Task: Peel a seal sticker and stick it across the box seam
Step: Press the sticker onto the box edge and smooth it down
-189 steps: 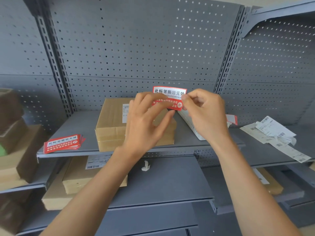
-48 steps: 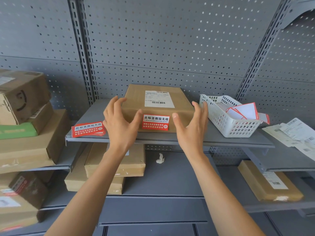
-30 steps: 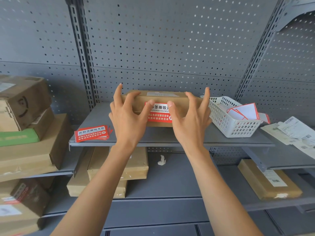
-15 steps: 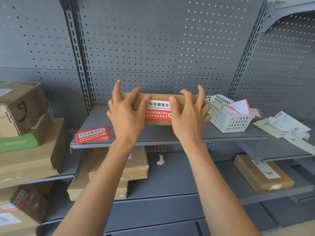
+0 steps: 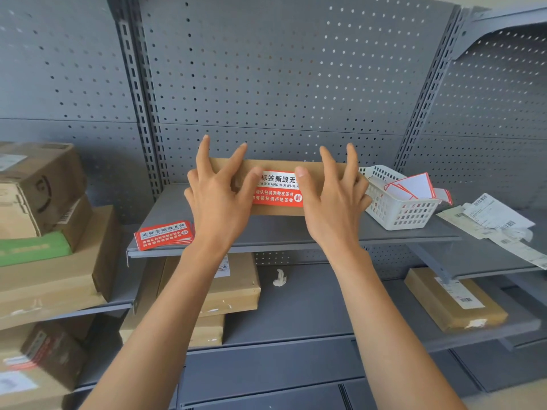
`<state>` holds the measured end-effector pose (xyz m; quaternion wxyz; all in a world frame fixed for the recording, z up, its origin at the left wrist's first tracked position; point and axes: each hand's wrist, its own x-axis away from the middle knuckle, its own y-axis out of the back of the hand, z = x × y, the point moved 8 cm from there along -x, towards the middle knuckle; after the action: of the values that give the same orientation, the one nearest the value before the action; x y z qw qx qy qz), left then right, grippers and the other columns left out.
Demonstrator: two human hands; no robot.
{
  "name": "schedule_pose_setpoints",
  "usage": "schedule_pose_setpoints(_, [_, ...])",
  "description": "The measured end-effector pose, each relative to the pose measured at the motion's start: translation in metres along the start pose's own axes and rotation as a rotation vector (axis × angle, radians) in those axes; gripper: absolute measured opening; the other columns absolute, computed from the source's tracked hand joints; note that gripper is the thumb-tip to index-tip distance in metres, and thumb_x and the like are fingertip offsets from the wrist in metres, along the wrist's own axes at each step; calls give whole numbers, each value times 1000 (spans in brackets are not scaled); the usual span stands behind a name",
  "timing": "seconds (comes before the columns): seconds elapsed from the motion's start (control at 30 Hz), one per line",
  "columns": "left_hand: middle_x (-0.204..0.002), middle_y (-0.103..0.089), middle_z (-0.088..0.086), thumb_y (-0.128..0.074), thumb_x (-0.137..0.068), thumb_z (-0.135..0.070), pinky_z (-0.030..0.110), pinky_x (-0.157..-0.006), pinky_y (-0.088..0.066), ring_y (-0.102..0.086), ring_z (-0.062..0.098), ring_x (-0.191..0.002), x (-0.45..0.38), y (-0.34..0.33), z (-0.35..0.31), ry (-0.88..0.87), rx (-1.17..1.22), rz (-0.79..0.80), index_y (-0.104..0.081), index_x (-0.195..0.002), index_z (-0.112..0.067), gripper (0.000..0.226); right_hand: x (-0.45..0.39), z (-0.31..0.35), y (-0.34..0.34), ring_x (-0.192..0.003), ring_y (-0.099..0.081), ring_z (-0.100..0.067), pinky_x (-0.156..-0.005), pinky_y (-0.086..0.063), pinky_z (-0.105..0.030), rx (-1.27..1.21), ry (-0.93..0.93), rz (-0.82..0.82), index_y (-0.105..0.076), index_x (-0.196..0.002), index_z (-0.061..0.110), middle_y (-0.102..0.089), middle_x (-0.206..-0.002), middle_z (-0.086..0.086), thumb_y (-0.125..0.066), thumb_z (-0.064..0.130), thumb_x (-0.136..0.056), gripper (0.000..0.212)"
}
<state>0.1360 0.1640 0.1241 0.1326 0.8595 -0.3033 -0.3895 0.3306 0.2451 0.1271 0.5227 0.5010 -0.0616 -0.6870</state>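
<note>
A flat cardboard box lies on the grey metal shelf. A red and white seal sticker is stuck on its front face, reaching up to the top edge. My left hand grips the box's left part, thumb on the sticker's left end, fingers spread over the top. My right hand mirrors it on the right, thumb on the sticker's right end. Both hands hide the box's ends.
A stack of unused seal stickers lies at the shelf's left front. A white plastic basket with peeled backing sheets stands right of the box. Paper labels lie further right. Cardboard boxes fill the left and lower shelves.
The sticker went from my fingers onto the box front. Both hands then closed on the box and slid it back a little; in the last half second they barely moved.
</note>
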Motion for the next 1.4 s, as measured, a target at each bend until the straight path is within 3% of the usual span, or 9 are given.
schedule_pose_setpoints(0.1, [-172, -7, -1, -59, -87, -72, 51, -112, -28, -33, 31, -141, -2, 1, -3, -27, -56, 24, -45, -147, -49, 66, 0, 3, 2, -144, -27, -35, -109, -25, -53, 37, 20, -4, -32, -156, 34, -5, -172, 1, -41, 76, -91, 78])
schedule_pose_setpoints(0.27, [-173, -1, -1, -64, -84, -69, 49, -110, -30, -37, 33, -137, -6, 6, -6, -77, -87, 22, -39, -152, -46, 76, -2, 2, 4, -141, -31, -41, -107, -29, -55, 78, 59, -6, -26, -159, 32, -7, -172, -6, -40, 67, -97, 72])
schedule_pose_setpoints(0.43, [-173, 0, -1, -66, -88, -63, 46, -110, -30, -39, 33, -136, -7, 10, -6, -125, -54, 17, -42, -151, -44, 71, -3, 1, 8, -141, -32, -42, -107, -31, -55, 91, 88, 2, -25, -160, 36, -7, -172, -7, -34, 60, -102, 63])
schedule_pose_setpoints(0.6, [-173, 0, -1, -61, -95, -55, 36, -104, -20, -35, 31, -141, -6, 16, -7, -165, -16, 20, -46, -148, -46, 56, -4, 4, 17, -140, -31, -42, -109, -29, -55, 71, 128, 6, -24, -160, 37, -8, -172, -6, -28, 56, -105, 59])
schedule_pose_setpoints(0.77, [-173, 1, 0, -62, -84, -70, 42, -108, -25, -35, 32, -140, -3, 19, -14, -161, -42, 34, -44, -149, -48, 70, -2, 8, 19, -145, -25, -39, -114, -22, -54, 65, 83, 49, -17, -161, 38, 0, -173, 0, -38, 83, -85, 91])
schedule_pose_setpoints(0.87, [-173, 1, 1, -71, -80, -68, 41, -106, -26, -36, 31, -139, -3, 20, -15, -169, -53, 49, -43, -149, -48, 78, -1, 7, 19, -145, -23, -39, -115, -22, -54, 82, 100, 72, -13, -162, 37, 3, -172, 0, -44, 86, -80, 100])
schedule_pose_setpoints(1.27, [-173, 3, 0, -68, -88, -55, 48, -116, -23, -27, 34, -144, -5, 23, -13, -188, -55, 148, -36, -153, -47, 73, -5, 2, 21, -144, -21, -41, -114, -22, -58, 37, 170, 170, -15, -161, 41, 4, -173, -2, -45, 63, -97, 74])
schedule_pose_setpoints(1.4, [-173, 6, -1, -62, -86, -63, 48, -115, -23, -26, 33, -144, -2, 23, -14, -203, -58, 168, -32, -154, -48, 76, -2, 4, 21, -147, -18, -41, -116, -20, -59, 32, 154, 179, -14, -161, 42, 7, -172, 1, -42, 72, -94, 79])
